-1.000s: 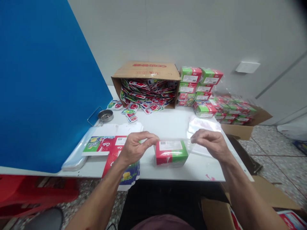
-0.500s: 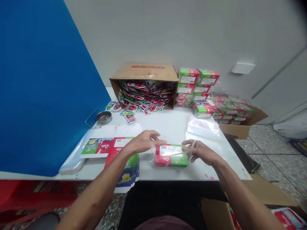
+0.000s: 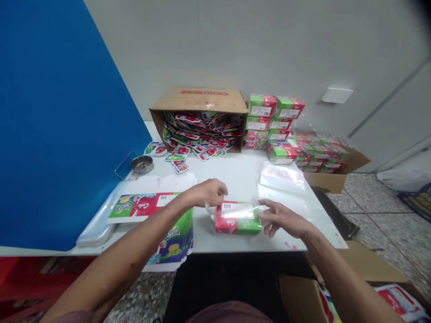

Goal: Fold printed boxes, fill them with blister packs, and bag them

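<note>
A red and green Cola box (image 3: 238, 225) in a clear plastic bag (image 3: 247, 210) lies on the white table in front of me. At the box's upper left corner, my left hand (image 3: 210, 193) is closed in a pinch on the bag's loose film. My right hand (image 3: 283, 218) is at the box's right end, thumb and fingers bent around the bag's edge. A white label with a barcode shows through the film on top of the box. Left of it, flat printed cartons (image 3: 174, 242) with Cola and Sprite artwork lie stacked, partly under my left forearm.
A cardboard box (image 3: 198, 101) on its side spills cards. Bagged boxes (image 3: 261, 106) stand stacked beside it, and more fill a carton (image 3: 325, 180) at the right. Clear bags (image 3: 282, 177) lie right of centre. A metal dish (image 3: 142, 165) sits near the blue panel (image 3: 60, 134).
My left hand has closed and drawn the bag's film up and to the left. My right hand has shifted slightly at the right end. The view has moved a little.
</note>
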Demonstrator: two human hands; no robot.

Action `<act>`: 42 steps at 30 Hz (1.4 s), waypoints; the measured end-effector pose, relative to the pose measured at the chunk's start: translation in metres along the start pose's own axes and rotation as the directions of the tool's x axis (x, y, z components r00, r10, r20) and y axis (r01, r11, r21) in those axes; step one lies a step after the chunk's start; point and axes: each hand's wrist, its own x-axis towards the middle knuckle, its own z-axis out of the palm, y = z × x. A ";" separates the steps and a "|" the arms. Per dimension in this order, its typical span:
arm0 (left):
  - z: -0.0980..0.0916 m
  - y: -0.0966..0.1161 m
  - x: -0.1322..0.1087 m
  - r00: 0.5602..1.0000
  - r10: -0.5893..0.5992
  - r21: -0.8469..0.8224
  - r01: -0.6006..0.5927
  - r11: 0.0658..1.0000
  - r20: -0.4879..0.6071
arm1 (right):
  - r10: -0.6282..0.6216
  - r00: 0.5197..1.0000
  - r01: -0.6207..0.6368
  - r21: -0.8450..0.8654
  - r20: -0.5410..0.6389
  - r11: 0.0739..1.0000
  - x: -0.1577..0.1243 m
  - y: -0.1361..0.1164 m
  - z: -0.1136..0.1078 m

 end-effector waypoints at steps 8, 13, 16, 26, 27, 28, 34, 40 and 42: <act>-0.010 0.039 0.010 0.981 -0.120 0.432 0.044 0.901 0.152 | -0.031 0.990 0.044 -0.093 0.140 0.995 -0.006 -0.023 -0.001; -0.008 0.039 0.016 0.996 -0.034 0.407 -0.005 0.913 0.088 | -0.200 0.979 0.203 -0.064 0.046 0.977 -0.005 -0.018 0.008; -0.005 0.030 0.015 0.998 0.057 0.415 -0.061 0.908 0.022 | -0.359 0.929 0.352 -0.094 -0.087 0.931 -0.008 -0.005 0.015; 0.005 0.006 0.007 0.982 0.136 0.106 -0.123 0.987 -0.132 | -0.507 0.780 0.530 -0.043 -0.367 0.847 0.001 0.035 0.013; 0.003 0.006 0.013 0.990 0.125 0.055 -0.122 0.991 -0.066 | -0.486 0.795 0.511 -0.032 -0.362 0.859 0.003 0.033 0.011; 0.000 0.007 0.019 0.993 0.121 0.023 -0.121 0.992 0.012 | -0.470 0.807 0.495 -0.026 -0.357 0.869 0.004 0.030 0.010; -0.009 0.024 0.045 0.978 0.091 0.200 -0.129 0.971 0.189 | -0.409 0.850 0.423 -0.033 -0.332 0.906 0.000 0.019 0.003; 0.000 0.037 0.052 0.971 0.188 0.437 -0.236 0.868 0.150 | -0.319 0.886 0.290 -0.136 -0.335 0.947 0.002 0.021 0.013; 0.002 0.040 0.054 0.967 0.197 0.504 -0.253 0.826 0.163 | -0.295 0.895 0.275 -0.105 -0.336 0.956 0.005 0.021 0.017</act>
